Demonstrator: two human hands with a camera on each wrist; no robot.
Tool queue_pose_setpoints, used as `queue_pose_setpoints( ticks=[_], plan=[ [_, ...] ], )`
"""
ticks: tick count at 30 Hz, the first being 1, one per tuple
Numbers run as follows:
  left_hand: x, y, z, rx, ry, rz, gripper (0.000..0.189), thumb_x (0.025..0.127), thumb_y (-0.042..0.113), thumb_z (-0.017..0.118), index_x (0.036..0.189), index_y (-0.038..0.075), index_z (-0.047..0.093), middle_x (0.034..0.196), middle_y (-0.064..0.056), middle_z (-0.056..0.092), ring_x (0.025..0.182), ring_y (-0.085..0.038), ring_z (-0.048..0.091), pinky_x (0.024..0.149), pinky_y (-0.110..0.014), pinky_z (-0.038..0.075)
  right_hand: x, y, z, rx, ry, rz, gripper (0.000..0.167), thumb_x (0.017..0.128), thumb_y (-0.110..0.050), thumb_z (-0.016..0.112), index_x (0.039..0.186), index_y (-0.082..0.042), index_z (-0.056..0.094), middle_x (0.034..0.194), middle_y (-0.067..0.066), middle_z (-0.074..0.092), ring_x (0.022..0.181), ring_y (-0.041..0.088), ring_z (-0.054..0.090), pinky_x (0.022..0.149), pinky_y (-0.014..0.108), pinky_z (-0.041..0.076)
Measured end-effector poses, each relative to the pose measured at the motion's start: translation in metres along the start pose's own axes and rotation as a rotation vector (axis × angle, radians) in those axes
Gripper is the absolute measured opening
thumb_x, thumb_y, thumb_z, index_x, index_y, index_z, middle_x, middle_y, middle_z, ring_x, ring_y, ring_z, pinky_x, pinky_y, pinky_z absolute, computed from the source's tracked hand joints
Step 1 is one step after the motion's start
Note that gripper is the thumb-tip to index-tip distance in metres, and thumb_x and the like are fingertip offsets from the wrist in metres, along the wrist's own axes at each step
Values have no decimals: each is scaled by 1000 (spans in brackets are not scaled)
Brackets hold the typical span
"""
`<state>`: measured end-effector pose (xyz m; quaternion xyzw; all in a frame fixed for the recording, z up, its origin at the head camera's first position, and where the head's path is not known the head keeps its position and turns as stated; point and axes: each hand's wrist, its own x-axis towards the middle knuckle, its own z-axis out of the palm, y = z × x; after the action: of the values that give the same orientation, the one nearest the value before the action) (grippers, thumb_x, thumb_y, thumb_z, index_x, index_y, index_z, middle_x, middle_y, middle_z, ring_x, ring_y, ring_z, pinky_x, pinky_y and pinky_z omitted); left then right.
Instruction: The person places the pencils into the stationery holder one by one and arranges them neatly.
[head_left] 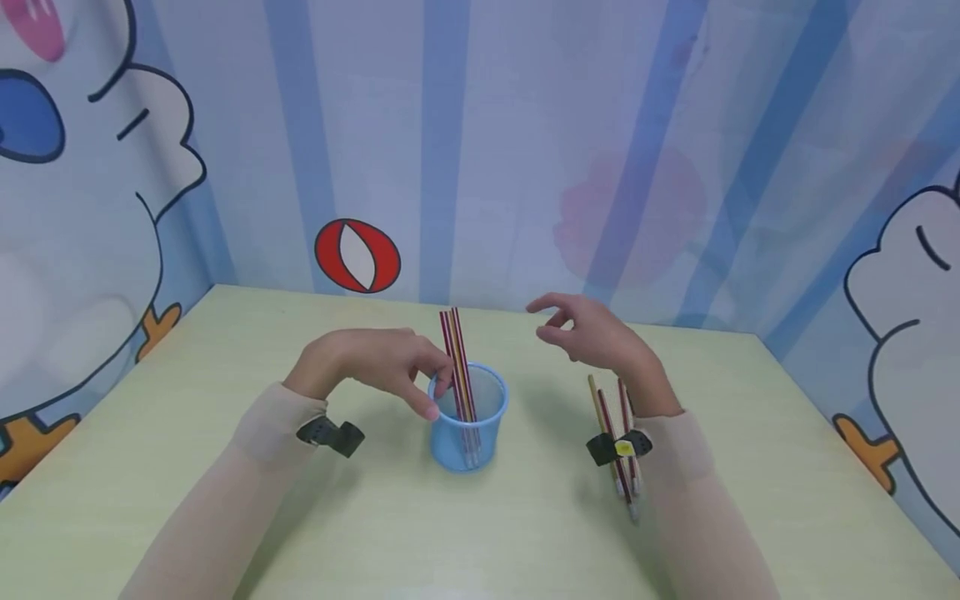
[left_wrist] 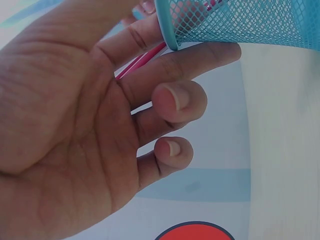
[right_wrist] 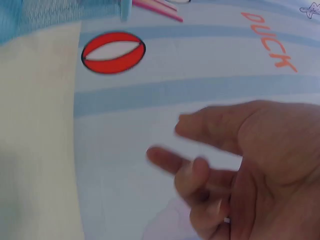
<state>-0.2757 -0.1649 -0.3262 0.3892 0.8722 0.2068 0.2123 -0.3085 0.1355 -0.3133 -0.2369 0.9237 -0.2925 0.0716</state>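
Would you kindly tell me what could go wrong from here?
The blue cup might tip if pulled, since the left hand holds it at the rim and the pencils inside lean, standing well above that rim. The loose pencils lie on the table near the right hand's wrist, so a lowered arm could knock or roll them.

The mesh-patterned cup [head_left: 444, 448] is light blue. Its pencils [head_left: 457, 358] are striped dark red and yellow — the loose pencils [head_left: 604, 408] show similar colours. The table [head_left: 150, 500] is pale yellow-green; the curtain [head_left: 375, 125], pale blue with darker blue stripes. A dark-outlined ball [head_left: 357, 256] is red and white — the sleeves [head_left: 247, 492], beige.
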Motion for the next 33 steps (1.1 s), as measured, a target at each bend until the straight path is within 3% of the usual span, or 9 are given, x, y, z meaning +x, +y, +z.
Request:
queue_pose_setpoints(
  ticks=[5,10,16,23,28,33],
  plan=[
    [0,1,-1,-6,0,-8,27,86,35,80,94,16,63,89,9,61,84,-12,56,69,-30,43,-4,15,-12,-66,-42,146,40,102,-16,56,140,-6,52,117,20,65,81,29,65,73,40,50],
    [0,0,-2,-3,4,-7,26,86,35,80,93,18,62,88,9,60,82,-13,55,68,-29,43,3,35,-7,-165,-125,286,43,100,-17,60,141,-7,53,123,19,61,84,28,64,74,43,49],
    [-1,0,0,-14,0,-5,24,86,34,80,93,18,62,88,9,60,82,-12,55,68,-29,42,7,57,4,-224,-179,397,46,96,-16,65,140,-9,54,94,12,57,71,22,53,66,38,43],
    [0,0,-1,-3,4,9,26,87,34,79,94,15,62,85,8,58,76,-11,52,66,-29,41,7,72,12,-215,-170,415,41,91,-13,67,132,-10,60,99,10,55,65,19,46,63,36,40],
    [1,-1,0,-3,2,12,26,87,33,79,94,15,62,85,8,57,74,-11,51,65,-29,40,15,78,24,-176,-195,366,39,89,-10,68,127,-10,61,88,8,52,63,18,42,61,34,38],
    [0,-1,0,-14,3,-6,25,86,33,80,94,17,62,86,8,58,75,-11,52,66,-29,40,24,74,34,-170,-209,297,32,86,-5,64,116,-12,63,97,9,53,67,18,42,60,32,37]
  ],
)
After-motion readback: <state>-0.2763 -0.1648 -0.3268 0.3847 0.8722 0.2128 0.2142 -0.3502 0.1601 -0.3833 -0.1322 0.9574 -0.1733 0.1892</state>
